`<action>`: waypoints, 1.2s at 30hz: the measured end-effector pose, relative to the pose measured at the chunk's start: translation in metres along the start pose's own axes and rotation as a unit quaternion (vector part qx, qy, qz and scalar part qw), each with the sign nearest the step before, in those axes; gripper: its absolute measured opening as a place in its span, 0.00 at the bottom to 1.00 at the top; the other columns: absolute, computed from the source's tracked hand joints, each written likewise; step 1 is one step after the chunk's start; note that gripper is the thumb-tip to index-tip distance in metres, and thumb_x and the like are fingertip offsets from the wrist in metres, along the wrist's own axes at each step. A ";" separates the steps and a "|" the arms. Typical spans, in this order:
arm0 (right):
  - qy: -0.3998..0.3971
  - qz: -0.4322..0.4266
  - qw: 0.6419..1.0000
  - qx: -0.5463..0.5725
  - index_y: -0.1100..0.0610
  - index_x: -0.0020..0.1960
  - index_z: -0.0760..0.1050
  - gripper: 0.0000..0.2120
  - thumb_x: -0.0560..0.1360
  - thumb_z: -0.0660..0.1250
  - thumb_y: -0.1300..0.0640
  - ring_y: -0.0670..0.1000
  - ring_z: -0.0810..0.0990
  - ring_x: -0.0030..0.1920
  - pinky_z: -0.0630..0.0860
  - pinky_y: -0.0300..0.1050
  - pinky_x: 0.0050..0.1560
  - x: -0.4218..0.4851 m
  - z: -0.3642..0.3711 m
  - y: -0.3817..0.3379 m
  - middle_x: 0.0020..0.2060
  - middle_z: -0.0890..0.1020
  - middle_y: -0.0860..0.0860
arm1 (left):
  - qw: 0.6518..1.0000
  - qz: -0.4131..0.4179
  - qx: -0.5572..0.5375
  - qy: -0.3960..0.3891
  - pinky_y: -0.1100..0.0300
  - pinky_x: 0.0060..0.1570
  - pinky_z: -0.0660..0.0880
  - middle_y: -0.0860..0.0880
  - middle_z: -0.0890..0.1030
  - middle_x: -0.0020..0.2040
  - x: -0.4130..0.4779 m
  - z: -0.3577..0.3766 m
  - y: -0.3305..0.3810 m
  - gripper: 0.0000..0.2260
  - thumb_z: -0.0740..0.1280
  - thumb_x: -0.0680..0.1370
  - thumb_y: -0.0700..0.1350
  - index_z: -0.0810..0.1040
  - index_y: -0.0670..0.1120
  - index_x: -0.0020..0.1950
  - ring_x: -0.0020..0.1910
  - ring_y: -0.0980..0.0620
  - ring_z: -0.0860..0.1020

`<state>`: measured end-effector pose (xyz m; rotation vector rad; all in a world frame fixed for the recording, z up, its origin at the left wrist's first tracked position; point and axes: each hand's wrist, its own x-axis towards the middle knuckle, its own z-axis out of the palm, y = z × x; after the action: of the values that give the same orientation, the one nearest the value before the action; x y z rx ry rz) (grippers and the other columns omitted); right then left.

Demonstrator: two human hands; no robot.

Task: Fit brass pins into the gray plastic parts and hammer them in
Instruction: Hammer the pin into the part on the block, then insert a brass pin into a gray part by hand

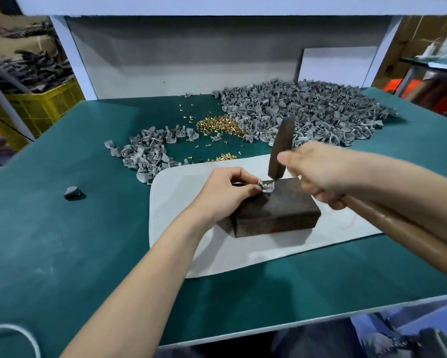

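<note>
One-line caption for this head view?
Left hand pinches a gray plastic part on a dark brown block; right hand holds a wooden-handled hammer over it.

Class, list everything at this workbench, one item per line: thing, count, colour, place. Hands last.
table: one, green, under everything
mat: one, white, on the table
block: one, dark brown, on the mat
gray plastic part: one, gray, on the block's far edge
hammer: one, dark head, brown handle, over that part
large parts pile: one, gray, far right
small parts pile: one, gray, left of centre
brass pins: many, gold, between the piles
loose piece: one, dark gray, table's left
crate: one, yellow, beyond table's left
left hand: one, pinches the gray plastic part
right hand: one, grips the hammer
</note>
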<state>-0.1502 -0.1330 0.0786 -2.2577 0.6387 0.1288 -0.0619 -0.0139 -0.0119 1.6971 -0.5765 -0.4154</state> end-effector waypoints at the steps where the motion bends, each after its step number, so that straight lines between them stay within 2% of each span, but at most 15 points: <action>1: 0.009 -0.006 1.000 0.005 0.56 0.38 0.62 0.16 0.82 0.51 0.49 0.47 0.58 0.12 0.62 0.33 0.21 0.001 -0.002 0.000 0.13 0.61 0.48 | 1.000 0.000 -0.001 -0.001 0.68 0.45 0.76 0.45 0.82 0.43 0.000 0.000 0.000 0.07 0.70 0.74 0.34 0.79 0.45 0.39 0.39 0.56 0.78; 5: -0.012 -0.001 1.000 -0.002 0.55 0.37 0.61 0.17 0.82 0.50 0.49 0.47 0.58 0.14 0.62 0.33 0.21 0.002 0.003 0.000 0.18 0.62 0.51 | 1.000 -0.003 0.003 -0.004 0.69 0.41 0.75 0.47 0.81 0.40 0.000 0.000 0.000 0.05 0.70 0.74 0.34 0.80 0.43 0.41 0.36 0.58 0.78; 8: -0.003 -0.012 1.000 0.013 0.55 0.38 0.62 0.17 0.82 0.51 0.49 0.47 0.58 0.14 0.62 0.33 0.21 0.003 0.003 0.004 0.17 0.61 0.50 | 1.000 0.001 0.002 -0.004 0.69 0.42 0.75 0.48 0.82 0.40 0.000 -0.001 0.001 0.06 0.70 0.74 0.34 0.80 0.44 0.39 0.36 0.59 0.78; 12: -0.017 -0.021 1.000 -0.013 0.55 0.37 0.61 0.16 0.82 0.50 0.54 0.47 0.58 0.15 0.62 0.35 0.23 0.006 0.003 0.007 0.20 0.62 0.52 | 1.000 -0.001 0.005 -0.004 0.70 0.41 0.75 0.48 0.81 0.39 -0.001 -0.001 0.001 0.06 0.70 0.74 0.34 0.80 0.44 0.40 0.34 0.60 0.78; 14: -0.018 -0.027 0.999 0.024 0.54 0.37 0.61 0.15 0.82 0.51 0.54 0.45 0.57 0.15 0.62 0.33 0.23 0.012 -0.006 0.011 0.20 0.60 0.51 | 1.000 -0.003 -0.005 -0.001 0.70 0.41 0.75 0.48 0.82 0.40 -0.001 0.000 0.000 0.06 0.70 0.73 0.35 0.80 0.45 0.40 0.35 0.60 0.78; 17: -0.029 -0.030 0.986 0.159 0.54 0.38 0.61 0.18 0.82 0.51 0.45 0.45 0.55 0.13 0.60 0.30 0.19 0.028 -0.025 0.010 0.17 0.59 0.47 | 1.000 -0.010 -0.023 0.000 0.72 0.39 0.74 0.50 0.82 0.40 -0.001 0.001 0.000 0.07 0.71 0.73 0.35 0.80 0.46 0.38 0.34 0.62 0.78; 19: -0.058 -0.012 0.973 0.224 0.54 0.38 0.61 0.19 0.81 0.50 0.43 0.43 0.55 0.13 0.59 0.29 0.18 0.044 -0.031 0.018 0.17 0.60 0.47 | 1.000 -0.016 -0.026 -0.003 0.71 0.39 0.75 0.50 0.83 0.41 -0.002 0.002 -0.001 0.07 0.71 0.73 0.35 0.81 0.46 0.39 0.35 0.62 0.78; 22: -0.091 0.026 0.944 0.316 0.55 0.38 0.61 0.18 0.82 0.50 0.45 0.43 0.55 0.13 0.57 0.28 0.17 0.077 -0.028 0.036 0.17 0.60 0.47 | 1.000 -0.001 -0.006 0.002 0.71 0.39 0.74 0.51 0.83 0.40 -0.004 0.003 -0.002 0.04 0.71 0.73 0.36 0.81 0.45 0.41 0.35 0.63 0.78; 24: -0.129 0.032 0.913 0.387 0.56 0.38 0.63 0.18 0.82 0.50 0.47 0.42 0.55 0.13 0.56 0.28 0.15 0.094 -0.020 0.054 0.18 0.60 0.47 | 0.999 0.027 0.032 0.010 0.68 0.43 0.75 0.51 0.83 0.41 -0.006 0.004 -0.004 0.03 0.71 0.73 0.37 0.81 0.45 0.42 0.39 0.62 0.79; 29: -0.233 -0.006 0.800 0.553 0.58 0.37 0.65 0.15 0.77 0.55 0.48 0.42 0.51 0.18 0.62 0.33 0.13 0.124 -0.010 0.087 0.20 0.62 0.47 | 0.985 0.099 0.129 0.061 0.62 0.51 0.76 0.52 0.84 0.43 -0.004 0.004 -0.006 0.03 0.72 0.73 0.39 0.80 0.46 0.41 0.44 0.58 0.81; 31: -0.247 -0.003 0.759 0.602 0.58 0.37 0.65 0.15 0.76 0.56 0.49 0.41 0.57 0.17 0.66 0.34 0.16 0.129 -0.010 0.095 0.21 0.63 0.47 | 0.987 0.090 0.117 0.071 0.65 0.49 0.75 0.53 0.84 0.43 -0.004 0.005 -0.006 0.03 0.73 0.72 0.40 0.80 0.46 0.40 0.43 0.59 0.81; 33: -0.252 0.000 0.738 0.625 0.58 0.36 0.66 0.15 0.76 0.56 0.50 0.41 0.62 0.17 0.69 0.35 0.19 0.133 -0.009 0.100 0.23 0.63 0.47 | 0.992 0.070 0.080 0.074 0.70 0.46 0.74 0.54 0.84 0.41 -0.003 0.005 -0.006 0.03 0.72 0.73 0.40 0.81 0.45 0.39 0.42 0.61 0.81; 36: -0.262 -0.001 0.738 0.622 0.58 0.35 0.67 0.15 0.76 0.57 0.50 0.42 0.64 0.18 0.70 0.36 0.21 0.137 -0.008 0.101 0.24 0.64 0.48 | 0.995 0.043 0.040 0.075 0.74 0.42 0.71 0.56 0.84 0.39 -0.002 0.006 -0.006 0.05 0.72 0.73 0.39 0.81 0.46 0.37 0.40 0.64 0.80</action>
<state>-0.0807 -0.2525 -0.0209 -0.8307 0.2372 0.2351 -0.0665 -0.0165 -0.0189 1.7551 -0.5593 -0.2025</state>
